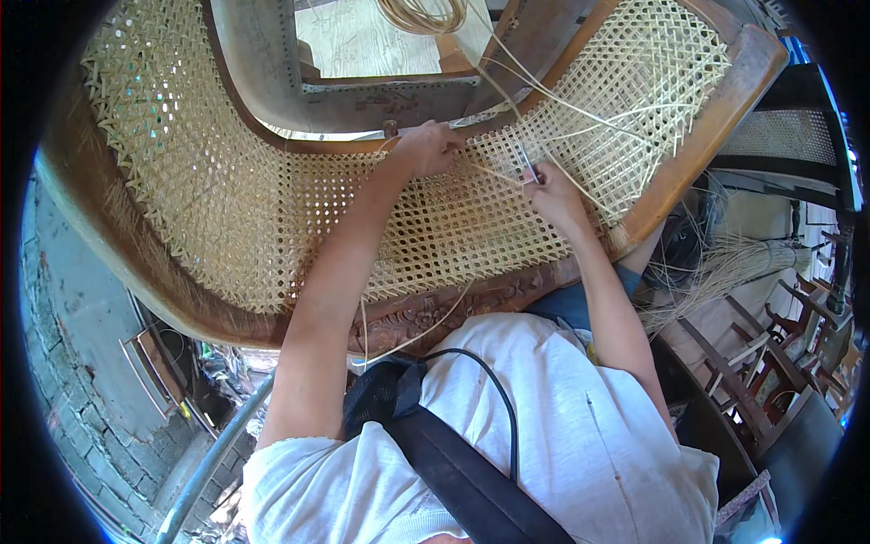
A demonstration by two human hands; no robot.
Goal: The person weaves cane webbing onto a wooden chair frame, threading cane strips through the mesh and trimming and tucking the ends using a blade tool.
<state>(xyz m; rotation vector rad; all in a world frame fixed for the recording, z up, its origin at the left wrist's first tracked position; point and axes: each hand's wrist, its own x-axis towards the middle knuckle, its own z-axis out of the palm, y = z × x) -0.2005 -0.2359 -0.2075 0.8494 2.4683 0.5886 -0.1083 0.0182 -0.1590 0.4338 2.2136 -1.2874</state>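
Observation:
A curved wooden chair frame with woven cane panel (471,236) lies across my front. Over the panel's inner edge, my left hand (426,150) is closed, its fingertips curled down by the wooden rim. What they pinch is too small to make out. To the right, my right hand (555,195) grips a slim metal tool (527,161), whose shaft points away from me; its exact kind is unclear. A pale cane strand (494,172) runs between the two hands. Long loose cane strands (580,118) cross the right side of the weave.
A coil of cane (421,14) rests at the far side of the frame. A bundle of cane strands (752,267) lies at right, near dark wooden chair parts (743,363). A loose strand (426,331) loops over the carved near rail. A metal pipe (217,458) stands lower left.

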